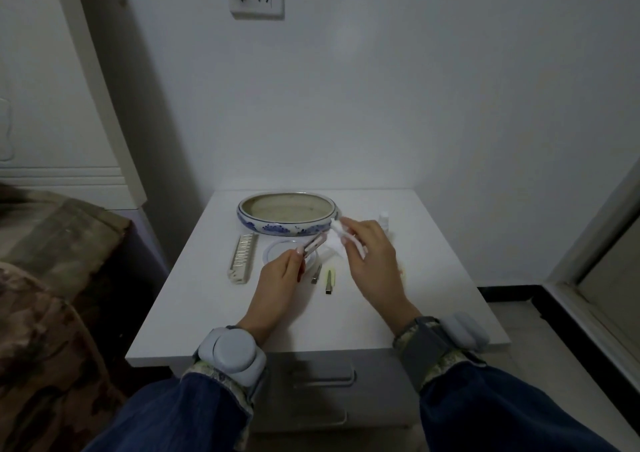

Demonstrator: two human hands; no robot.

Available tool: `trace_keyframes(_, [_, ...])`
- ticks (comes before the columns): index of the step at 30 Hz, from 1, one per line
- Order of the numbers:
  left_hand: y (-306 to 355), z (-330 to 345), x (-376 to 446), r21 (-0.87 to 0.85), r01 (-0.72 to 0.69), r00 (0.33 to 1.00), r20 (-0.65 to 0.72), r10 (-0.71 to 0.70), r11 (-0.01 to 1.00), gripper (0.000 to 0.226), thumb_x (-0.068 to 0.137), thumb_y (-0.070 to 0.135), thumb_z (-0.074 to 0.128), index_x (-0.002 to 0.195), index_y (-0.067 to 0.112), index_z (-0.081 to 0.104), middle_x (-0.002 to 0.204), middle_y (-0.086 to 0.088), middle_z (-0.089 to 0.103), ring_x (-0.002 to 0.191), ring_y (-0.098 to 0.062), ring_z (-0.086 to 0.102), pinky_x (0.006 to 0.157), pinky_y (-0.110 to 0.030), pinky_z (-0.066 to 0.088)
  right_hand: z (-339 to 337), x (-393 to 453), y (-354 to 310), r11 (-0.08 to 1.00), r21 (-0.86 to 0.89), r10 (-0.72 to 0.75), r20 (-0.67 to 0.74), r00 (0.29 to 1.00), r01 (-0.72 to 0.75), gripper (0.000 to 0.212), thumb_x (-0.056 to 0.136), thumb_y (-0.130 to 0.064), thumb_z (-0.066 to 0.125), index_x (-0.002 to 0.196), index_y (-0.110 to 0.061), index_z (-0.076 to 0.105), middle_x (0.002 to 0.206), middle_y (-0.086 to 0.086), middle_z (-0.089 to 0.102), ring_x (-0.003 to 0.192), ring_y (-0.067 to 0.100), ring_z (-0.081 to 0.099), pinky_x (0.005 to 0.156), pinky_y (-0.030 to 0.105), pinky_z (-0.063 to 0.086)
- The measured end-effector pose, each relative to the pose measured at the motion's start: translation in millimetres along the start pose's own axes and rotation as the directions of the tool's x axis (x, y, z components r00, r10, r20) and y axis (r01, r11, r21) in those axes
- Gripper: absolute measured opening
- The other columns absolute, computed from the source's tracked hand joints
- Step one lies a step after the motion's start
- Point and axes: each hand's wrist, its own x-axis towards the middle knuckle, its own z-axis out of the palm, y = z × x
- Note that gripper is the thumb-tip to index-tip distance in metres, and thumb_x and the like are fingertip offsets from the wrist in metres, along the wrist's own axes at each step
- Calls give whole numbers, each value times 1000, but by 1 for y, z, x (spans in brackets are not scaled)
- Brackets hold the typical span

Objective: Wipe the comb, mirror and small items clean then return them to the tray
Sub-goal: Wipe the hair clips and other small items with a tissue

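My left hand pinches a flat pale hair clip and holds it tilted above the round mirror. My right hand grips a crumpled white tissue just right of the clip's tip. The blue-and-white oval tray stands at the back of the table with nothing visible inside. A pale comb lies left of the mirror. Two small clips lie between my hands.
The white bedside table stands against a white wall. A small white bottle stands behind my right hand. A brown patterned blanket lies on the left. A door frame runs along the right side.
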Motion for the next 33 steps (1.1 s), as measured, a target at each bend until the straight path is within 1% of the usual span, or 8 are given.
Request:
trace_keyframes(3, [2,0,0,6,-17,1000,-5,17,1000,41,101,20,33,62,17,43,63,2,47,59,-8,41,56,-11,33,3,-2,-8,995,52,-86,-2,996,86,28,87,-3,55,114,-3,63,96,5,56,91,2,48,85,4,36])
trace_keyframes(6, [1,1,-1,7,-30,999,13,30,1000,40,101,20,34,63,17,44,62,3,48,56,-1,43,56,-11,34,9,-6,-9,991,89,-112,111,988,102,26,86,-4,57,111,-4,65,99,7,59,94,9,53,86,10,40])
trace_keyframes(13, [4,0,-4,-37,-53,994,97,56,998,36,101,12,34,67,19,46,66,4,49,56,4,47,56,-10,36,9,-10,-3,989,145,-45,268,962,6,28,85,-7,61,112,-11,67,84,6,54,79,-3,51,72,5,36])
trace_keyframes(16, [6,0,-5,-56,-52,992,112,58,997,36,101,13,34,68,20,47,67,4,50,57,5,47,58,-11,36,9,-11,-3,990,139,-66,254,965,32,29,84,-10,59,112,-10,67,81,3,52,76,-8,49,70,5,35])
trace_keyframes(21, [8,0,-5,-46,-45,991,123,50,998,33,101,16,34,73,13,50,69,2,51,61,-2,47,60,-11,37,9,-10,-3,992,115,-68,214,974,44,28,84,-7,58,110,-8,68,81,0,51,76,4,49,70,4,36])
trace_keyframes(26, [8,1,-6,18,-56,987,152,52,998,39,101,17,34,64,19,44,64,5,47,58,-3,45,58,-10,35,8,-8,4,999,32,9,173,985,-15,27,86,-2,59,111,-8,67,80,-1,50,72,11,49,68,5,36])
trace_keyframes(29, [8,1,-7,35,-50,988,151,44,998,38,101,17,34,64,18,43,63,5,46,59,-5,42,58,-10,35,6,-8,3,998,15,53,108,993,-55,27,86,-1,59,110,-8,67,76,-6,48,70,4,47,67,4,36])
trace_keyframes(33, [5,0,-5,79,-52,994,104,44,995,38,101,14,34,64,16,41,63,2,45,60,-7,42,57,-13,32,2,-5,-5,996,77,48,62,997,-52,28,86,-1,59,111,-8,67,87,-6,56,78,-12,50,73,1,36])
